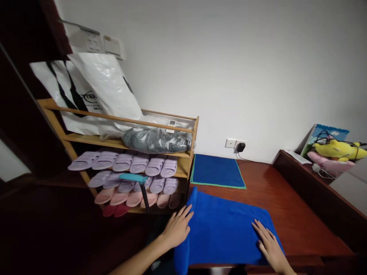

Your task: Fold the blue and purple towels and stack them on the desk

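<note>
From my head view, I have a bright blue cloth (226, 229) spread across the near left part of the reddish-brown table (266, 183), its left edge raised in a thick fold. My left hand (178, 226) rests at that fold, palm down with the fingers stretched out, gripping nothing that I can see. My right hand (268, 244) lies flat near the cloth's right edge, fingers extended and slightly apart. Just beyond the bright cloth, near the wall, lies a dark blue cloth (216, 172) with green edging. Left of the table I see a wooden rack (182, 167) with rows of purple slippers (137, 163) and white bags (106, 84) on top. A yellow plush toy (335, 150) sits on the raised ledge at far right.
</note>
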`<state>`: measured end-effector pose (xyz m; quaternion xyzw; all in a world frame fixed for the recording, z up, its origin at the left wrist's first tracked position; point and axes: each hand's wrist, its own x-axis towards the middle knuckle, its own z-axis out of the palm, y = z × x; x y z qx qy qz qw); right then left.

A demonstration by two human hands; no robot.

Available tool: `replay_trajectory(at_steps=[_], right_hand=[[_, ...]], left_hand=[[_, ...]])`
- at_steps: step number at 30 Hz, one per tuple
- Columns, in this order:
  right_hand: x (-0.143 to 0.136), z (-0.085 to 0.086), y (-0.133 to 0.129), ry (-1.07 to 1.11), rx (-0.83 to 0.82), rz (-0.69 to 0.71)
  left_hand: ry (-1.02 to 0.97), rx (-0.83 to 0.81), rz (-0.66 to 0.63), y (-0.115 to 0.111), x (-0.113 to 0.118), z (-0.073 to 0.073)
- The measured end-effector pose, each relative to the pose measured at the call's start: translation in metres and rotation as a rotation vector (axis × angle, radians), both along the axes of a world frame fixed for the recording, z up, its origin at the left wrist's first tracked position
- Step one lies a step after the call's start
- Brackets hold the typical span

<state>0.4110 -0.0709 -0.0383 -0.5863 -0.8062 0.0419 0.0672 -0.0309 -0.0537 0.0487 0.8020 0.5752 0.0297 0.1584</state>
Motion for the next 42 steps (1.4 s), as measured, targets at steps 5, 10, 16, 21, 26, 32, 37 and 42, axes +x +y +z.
replay_trajectory(at_steps=[5, 10, 16, 21, 26, 32, 37, 42], right_hand=[[0.031, -0.009, 0.013, -0.098, -0.058, -0.091], [0.056, -0.012, 0.025, -0.277, 0.027, -0.345], [-0.026, -0.019, 0.042, -0.14, 0.121, -0.582], [-0.086, -0.028, 0.049, -0.092, 0.114, -0.56], [-0.062, -0.022, 0.054, -0.098, 0.099, -0.534], [-0.042, -0.021, 0.067, -0.106, 0.084, -0.521], [-0.033, -0.024, 0.076, -0.091, 0.06, -0.501], [-0.029, -0.025, 0.077, -0.087, 0.063, -0.485]], left_hand=[[0.053, -0.028, 0.056, 0.001, -0.009, 0.002], [0.038, 0.047, 0.036, 0.001, 0.0, 0.002], [-0.17, 0.256, -0.255, -0.003, 0.071, 0.0], [-0.326, 0.196, -0.263, -0.003, 0.151, -0.031], [-0.308, 0.104, -0.173, 0.012, 0.159, -0.052], [-0.093, 0.057, -0.031, 0.029, 0.086, -0.038], [0.026, 0.001, -0.015, 0.019, 0.026, -0.033], [0.082, 0.016, -0.002, 0.016, -0.002, -0.032]])
